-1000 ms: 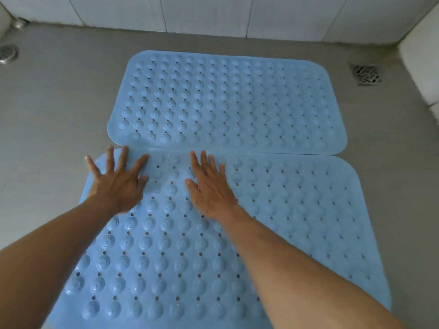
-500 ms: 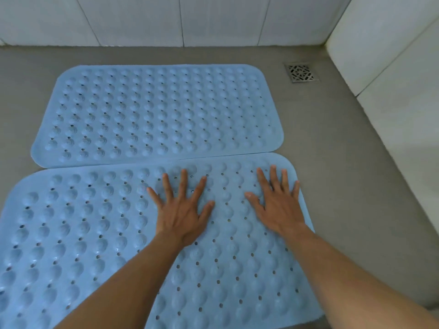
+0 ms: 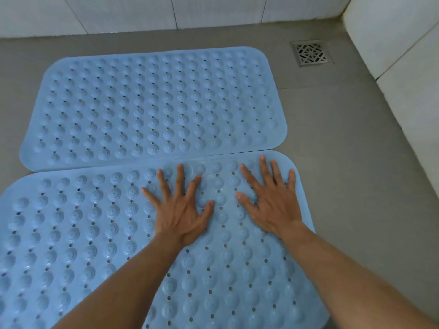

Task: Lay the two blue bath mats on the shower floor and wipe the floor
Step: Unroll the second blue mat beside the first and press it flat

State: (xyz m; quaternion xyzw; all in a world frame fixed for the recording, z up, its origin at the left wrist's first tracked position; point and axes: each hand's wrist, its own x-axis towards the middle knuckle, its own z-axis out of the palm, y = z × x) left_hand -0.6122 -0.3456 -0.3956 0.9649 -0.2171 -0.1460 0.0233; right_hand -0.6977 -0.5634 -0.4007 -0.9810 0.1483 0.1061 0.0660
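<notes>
Mats: two blue ones lie flat on the grey floor [image 3: 356, 143], long sides next to each other. The near mat [image 3: 71, 233] fills the lower part of the view and runs off the left and bottom edges; the far mat [image 3: 154, 103] lies beyond it, closer to the back wall [image 3: 213, 10]. Their facing edges touch or slightly overlap along most of the seam, with a thin wedge of floor showing between them at the left end. Both mats are covered with rows of round bumps and small holes.

The left hand [image 3: 180, 210] rests palm down on the near mat, right of the mat's middle, fingers spread wide and flat, holding nothing. The right hand [image 3: 273, 203] lies the same way at the mat's far right corner, grip wide and empty, fingertips close to the seam. Both bare forearms reach in from the bottom of the view.

A square metal drain [image 3: 311, 52] sits in the floor near the corner, right of the far mat and apart from it. White tiles make up the back wall and the right wall [image 3: 403, 55].
</notes>
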